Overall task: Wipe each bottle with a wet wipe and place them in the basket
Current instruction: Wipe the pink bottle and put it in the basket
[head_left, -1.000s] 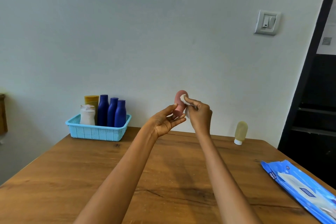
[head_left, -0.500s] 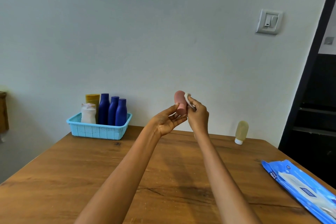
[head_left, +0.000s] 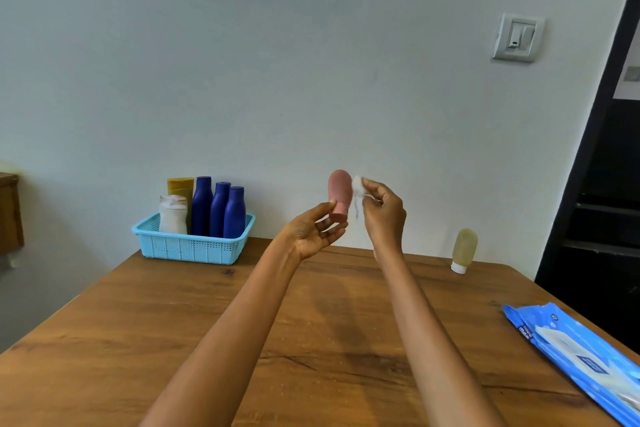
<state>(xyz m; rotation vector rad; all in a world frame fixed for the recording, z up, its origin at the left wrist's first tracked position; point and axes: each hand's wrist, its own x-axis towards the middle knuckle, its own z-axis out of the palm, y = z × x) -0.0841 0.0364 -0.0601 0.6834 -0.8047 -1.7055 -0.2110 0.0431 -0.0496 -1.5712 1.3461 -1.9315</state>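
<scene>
From the head camera, the left hand (head_left: 313,231) holds a small pink bottle (head_left: 339,191) up in the air above the far middle of the table (head_left: 207,322), thumb and fingertips pinching it round its narrow cap end, which points down, while the rounded body stands up above the fingers. The right hand (head_left: 382,210) is just beside it, its fingers pinched on a bunched white wipe (head_left: 357,185) that lies against the bottle's right side near the top. The bottle looks like a soft squeeze tube of light plastic: it should weigh little, give under pressure, and turn slick once wet, so the firm cap end is probably the best place to hold it, leaving the body free for wiping; a hard squeeze on the body might dent it or push out what is inside. The wipe is limp and will fold to any shape. At the far left corner of the table stands a blue basket (head_left: 188,248) already holding three dark blue bottles (head_left: 218,208), a white bottle (head_left: 172,215) and a yellow tube (head_left: 180,185). A pale yellow bottle (head_left: 464,248) stands cap down near the far right edge, apparently yet to be wiped, and a blue pack of wipes (head_left: 575,354) lies along the right edge.
</scene>
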